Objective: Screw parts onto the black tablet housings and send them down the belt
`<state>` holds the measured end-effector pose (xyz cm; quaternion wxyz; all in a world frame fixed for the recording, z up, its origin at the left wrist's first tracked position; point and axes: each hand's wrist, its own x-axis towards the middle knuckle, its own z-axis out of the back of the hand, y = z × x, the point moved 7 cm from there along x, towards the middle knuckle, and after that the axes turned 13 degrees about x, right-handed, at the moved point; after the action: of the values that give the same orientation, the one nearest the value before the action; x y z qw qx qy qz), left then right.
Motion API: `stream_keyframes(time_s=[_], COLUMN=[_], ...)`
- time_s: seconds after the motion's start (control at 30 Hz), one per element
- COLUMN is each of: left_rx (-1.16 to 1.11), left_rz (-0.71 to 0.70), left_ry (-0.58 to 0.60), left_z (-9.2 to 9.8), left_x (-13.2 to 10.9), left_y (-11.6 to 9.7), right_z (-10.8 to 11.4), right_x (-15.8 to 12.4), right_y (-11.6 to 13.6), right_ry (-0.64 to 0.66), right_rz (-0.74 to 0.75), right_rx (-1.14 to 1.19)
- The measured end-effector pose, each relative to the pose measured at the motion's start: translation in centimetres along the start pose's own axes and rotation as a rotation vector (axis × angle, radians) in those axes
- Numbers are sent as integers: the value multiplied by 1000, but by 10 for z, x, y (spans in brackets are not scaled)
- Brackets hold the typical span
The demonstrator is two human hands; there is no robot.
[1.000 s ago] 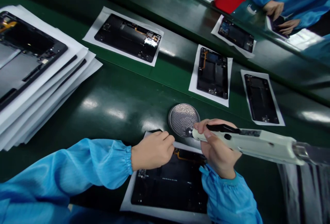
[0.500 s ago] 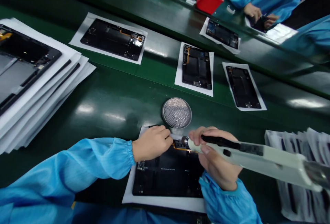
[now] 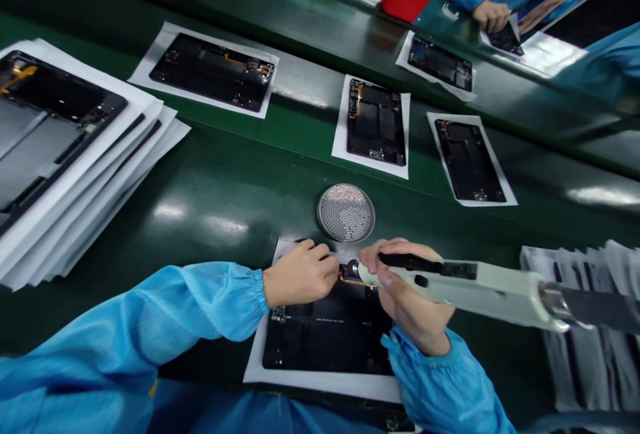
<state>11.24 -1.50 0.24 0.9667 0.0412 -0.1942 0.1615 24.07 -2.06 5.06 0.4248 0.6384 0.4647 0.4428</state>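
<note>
Here, one screwdriver (image 3: 481, 286); one dish (image 3: 345, 213)

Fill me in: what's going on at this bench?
One person in blue sleeves is working on a black device frame lying on a white sheet. The right hand grips a white powered screwdriver, its tip at the frame's far edge. The left hand rests curled on that edge beside the tip. A round tray of small silver parts sits just beyond. More frames on sheets lie along the green belt; a co-worker's hand is across it.
</note>
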Motion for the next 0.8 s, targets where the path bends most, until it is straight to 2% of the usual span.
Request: stream_keyframes(time_s=[0.13, 0.8], left_rx=[-5, -62], left_rz=[-2, 0], left_ry=[56, 86], left_z=[2, 2], left_x=[-3, -7], left_y=[-3, -8], right_z=[2, 3], right_x=[-2, -4], right_y=[-7, -12], right_ry=[7, -7], right_rz=[-17, -49], right_rx=[-24, -99])
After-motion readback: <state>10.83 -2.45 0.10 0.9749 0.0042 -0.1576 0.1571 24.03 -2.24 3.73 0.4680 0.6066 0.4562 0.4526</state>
